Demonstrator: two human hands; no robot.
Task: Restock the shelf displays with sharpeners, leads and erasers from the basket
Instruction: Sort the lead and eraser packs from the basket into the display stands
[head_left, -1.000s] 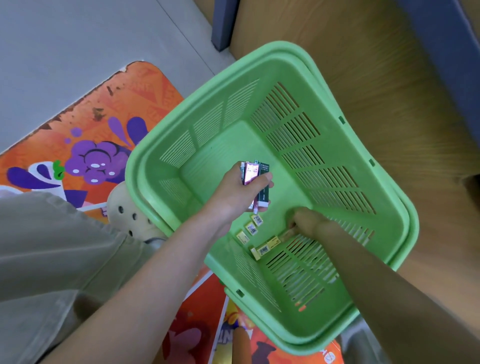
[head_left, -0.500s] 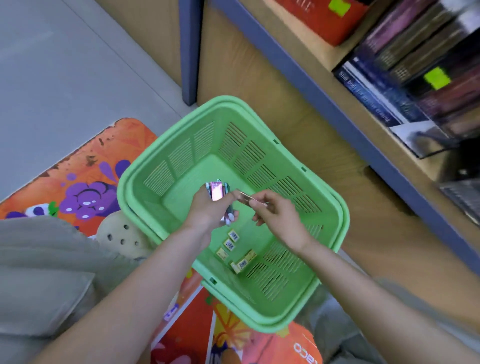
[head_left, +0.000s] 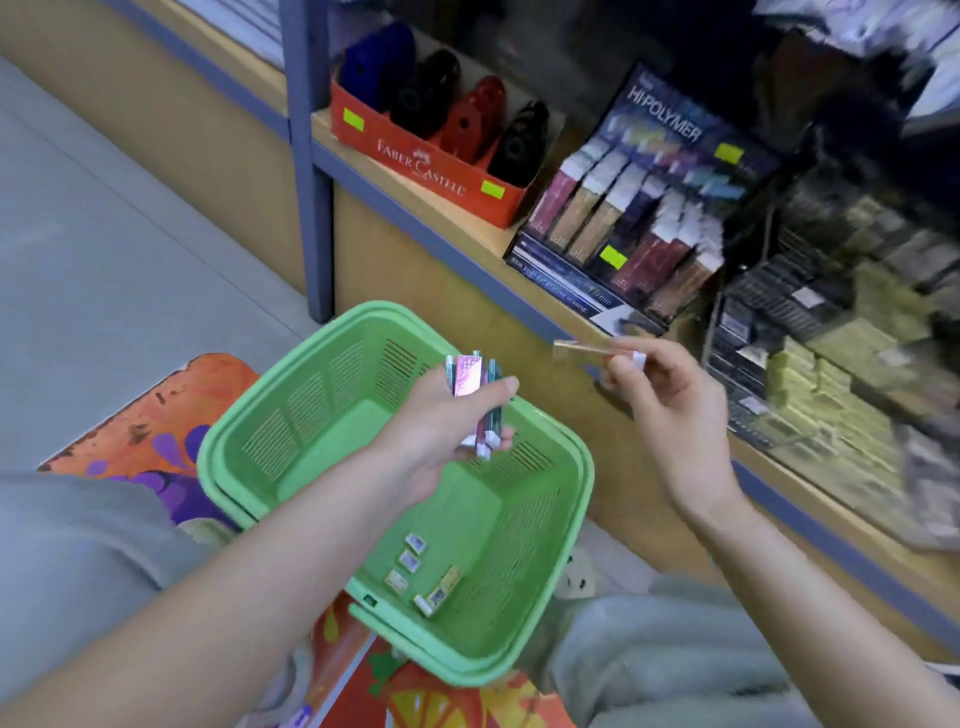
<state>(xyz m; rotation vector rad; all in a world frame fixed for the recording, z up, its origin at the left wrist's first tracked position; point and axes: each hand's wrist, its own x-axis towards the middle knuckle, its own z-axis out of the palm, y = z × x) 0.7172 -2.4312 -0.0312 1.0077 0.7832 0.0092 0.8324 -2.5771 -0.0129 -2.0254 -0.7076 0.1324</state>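
**Leads in hand, small packs left in the basket**

The left hand (head_left: 441, 415) grips a bundle of lead cases (head_left: 470, 387) over the green basket (head_left: 311, 415). The right hand (head_left: 662, 400) pinches one tan case (head_left: 579, 349) beside the shelf edge. Several small packs (head_left: 410, 561), likely erasers, wait at the basket's near corner.

Motion blur, tiny print.
Shelf goods (head_left: 852, 322) at right smeared, kinds unclear. Slim case (head_left: 579, 349) in right hand (head_left: 670, 410) blurred. Packets (head_left: 410, 561) in basket (head_left: 291, 447): print unreadable. Left hand (head_left: 441, 431) half-covers its packs (head_left: 467, 376).
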